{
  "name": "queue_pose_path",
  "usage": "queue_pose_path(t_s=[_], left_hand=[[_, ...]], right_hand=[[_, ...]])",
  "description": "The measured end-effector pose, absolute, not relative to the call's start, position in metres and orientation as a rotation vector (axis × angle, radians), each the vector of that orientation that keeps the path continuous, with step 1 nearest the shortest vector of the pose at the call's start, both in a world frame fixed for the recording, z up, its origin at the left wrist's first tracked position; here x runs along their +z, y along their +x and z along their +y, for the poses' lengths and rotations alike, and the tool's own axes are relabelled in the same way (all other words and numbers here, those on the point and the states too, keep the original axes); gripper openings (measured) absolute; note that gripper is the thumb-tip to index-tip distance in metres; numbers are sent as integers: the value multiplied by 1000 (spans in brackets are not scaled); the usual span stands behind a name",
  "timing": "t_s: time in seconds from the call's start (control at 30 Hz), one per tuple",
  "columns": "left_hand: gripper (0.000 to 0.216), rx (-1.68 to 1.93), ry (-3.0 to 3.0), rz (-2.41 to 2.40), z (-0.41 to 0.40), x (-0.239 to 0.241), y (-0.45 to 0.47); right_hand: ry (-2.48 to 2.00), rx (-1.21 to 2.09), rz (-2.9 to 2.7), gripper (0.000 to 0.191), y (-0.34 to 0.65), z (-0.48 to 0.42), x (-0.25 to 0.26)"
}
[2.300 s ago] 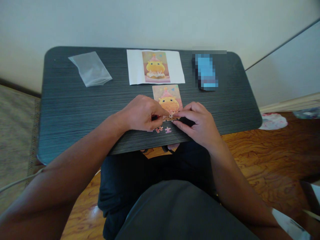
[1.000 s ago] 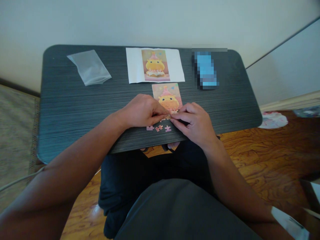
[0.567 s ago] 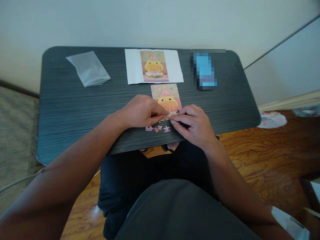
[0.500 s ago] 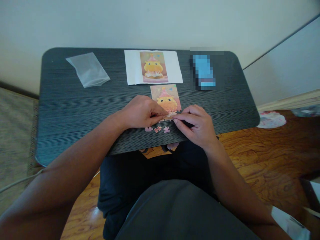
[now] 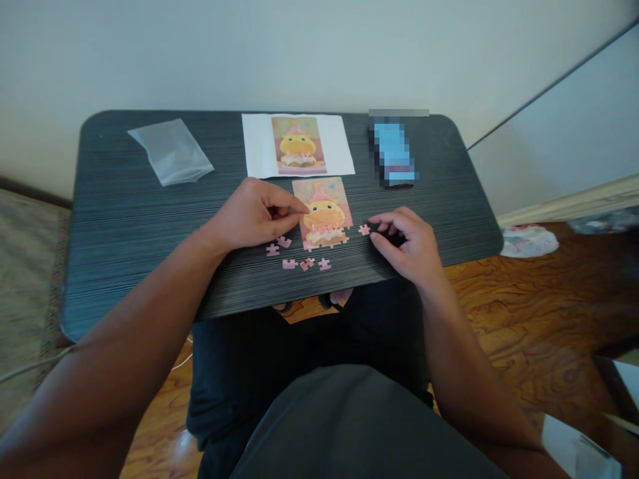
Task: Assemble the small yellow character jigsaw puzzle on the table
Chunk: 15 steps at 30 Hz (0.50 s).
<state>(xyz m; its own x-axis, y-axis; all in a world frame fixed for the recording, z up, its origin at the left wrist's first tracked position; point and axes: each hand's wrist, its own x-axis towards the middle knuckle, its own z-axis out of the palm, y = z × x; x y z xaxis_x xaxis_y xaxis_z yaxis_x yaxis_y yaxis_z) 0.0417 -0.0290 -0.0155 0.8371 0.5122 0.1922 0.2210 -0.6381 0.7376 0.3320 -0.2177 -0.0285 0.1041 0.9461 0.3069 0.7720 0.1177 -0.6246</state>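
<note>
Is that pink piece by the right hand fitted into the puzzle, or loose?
Loose: the pink piece is at the fingertips of the right hand, and dark tabletop shows between that piece and the puzzle.

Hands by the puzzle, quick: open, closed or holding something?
Left hand: at the left edge of the puzzle; grip can't be told.
Right hand: open, beside a loose pink piece.

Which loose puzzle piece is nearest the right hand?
The lone piece right of the puzzle; the others lie at its left or near side.
</note>
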Motion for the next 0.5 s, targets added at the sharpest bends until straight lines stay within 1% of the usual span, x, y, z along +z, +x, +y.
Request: queue_pose_path(t_s=[0.17,0.37,0.5], left_hand=[[25,435,2223,649,-17,-9,30],[30,295,2250,675,-3,-11,19],[29,258,2294,692,4,-12,14]], right_hand=[[-1707,302,-1752,27,329,-216,-28],[-1703,287,-1771,21,328,-216,-29],[-1711,273,-1776,18,327,-215,-28]])
